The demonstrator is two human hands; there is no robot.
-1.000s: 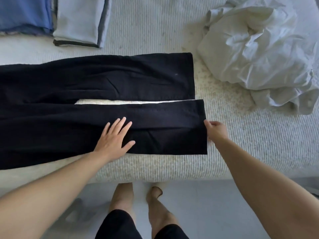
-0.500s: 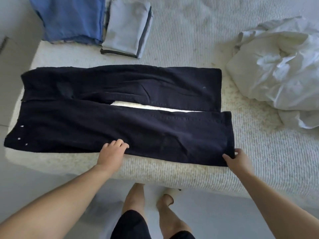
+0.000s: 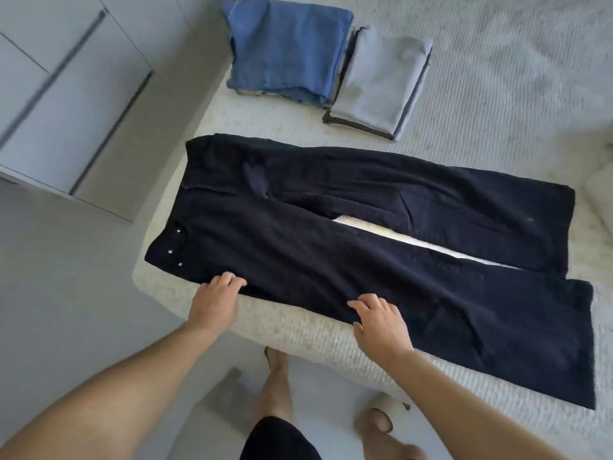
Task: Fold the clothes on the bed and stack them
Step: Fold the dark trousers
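Our left hand curls its fingers over the near edge of the black trousers close to the waistband, gripping the cloth. Our right hand lies further along the same edge, fingers bent on the fabric — whether it pinches or only presses we cannot tell. The trousers lie flat along the near edge of the bed, waistband at the left corner, legs parted toward the right. Toward the far left edge sit a folded blue stack and, just beside it, a folded grey stack. Left of the bed — a pale cabinet on a grey floor.
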